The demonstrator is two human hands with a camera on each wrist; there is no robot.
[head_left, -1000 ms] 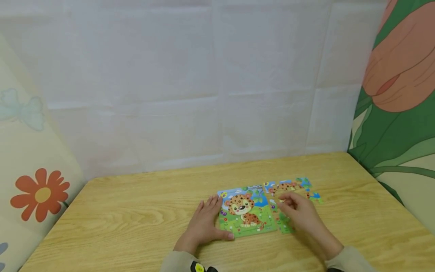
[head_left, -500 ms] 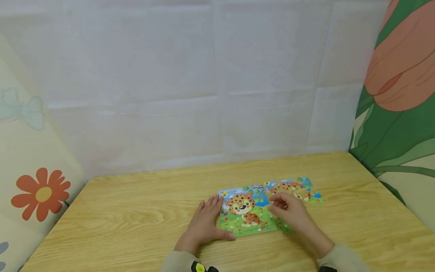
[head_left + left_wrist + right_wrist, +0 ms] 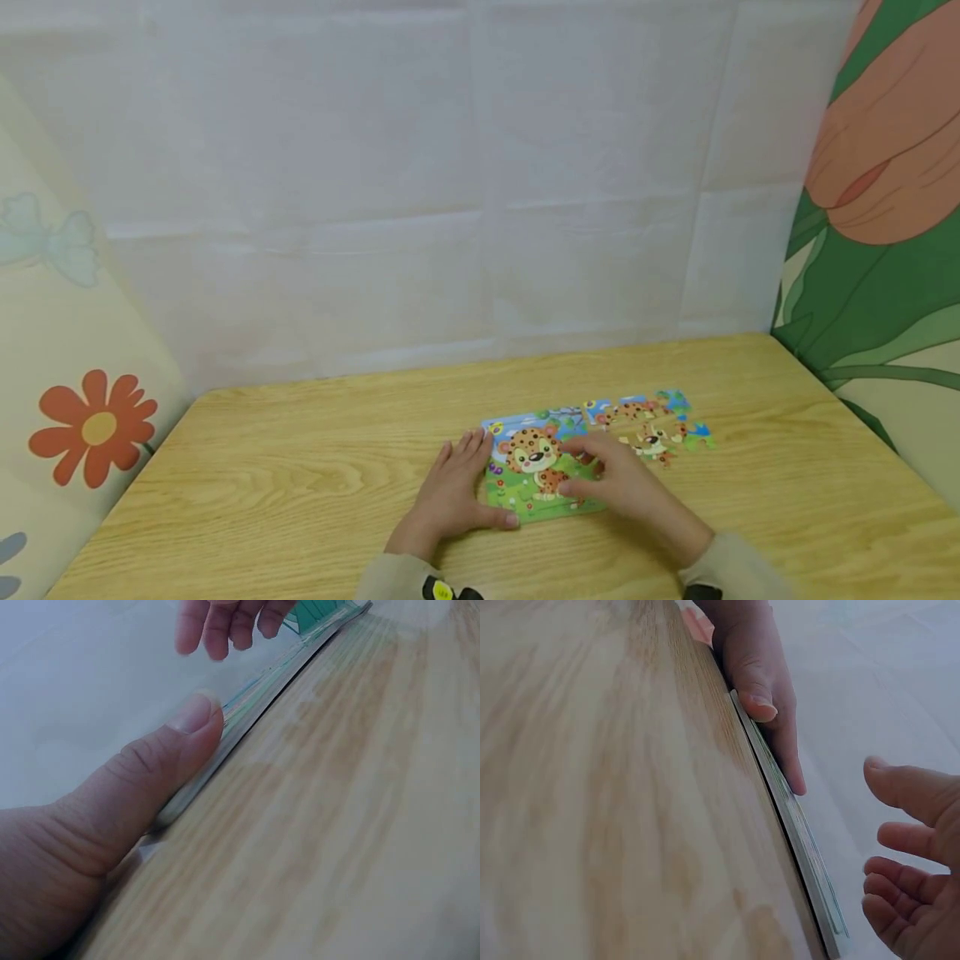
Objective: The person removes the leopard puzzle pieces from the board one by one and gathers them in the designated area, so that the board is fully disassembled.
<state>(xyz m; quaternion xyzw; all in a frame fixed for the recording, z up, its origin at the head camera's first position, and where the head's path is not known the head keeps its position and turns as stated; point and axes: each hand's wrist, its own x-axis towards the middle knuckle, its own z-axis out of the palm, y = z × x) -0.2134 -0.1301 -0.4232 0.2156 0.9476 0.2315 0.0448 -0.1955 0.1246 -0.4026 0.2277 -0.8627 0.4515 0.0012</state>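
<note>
A puzzle board [image 3: 504,493] with a cartoon leopard lies flat on the wooden table. My left hand [image 3: 450,492] rests at its left side, fingers straight along that edge; the thumb [image 3: 172,742] lies on the near edge. Over the board's right part hovers my right hand [image 3: 622,479], thumb apart from the loosely bent fingers. In the right wrist view nothing shows between that hand's fingers [image 3: 911,838]. Loose leopard puzzle pieces [image 3: 654,442] lie right of the board, partly hidden behind the right hand.
The wooden table [image 3: 300,475] stretches left and right of the puzzle. A white cloth [image 3: 360,183] hangs behind it. Printed panels flank the table, with a red flower [image 3: 96,428] at left and a large pink tulip [image 3: 885,142] at right.
My right hand has moved left from over the loose pieces to over the board, and its thumb and fingers have spread apart. The left hand stays in place.
</note>
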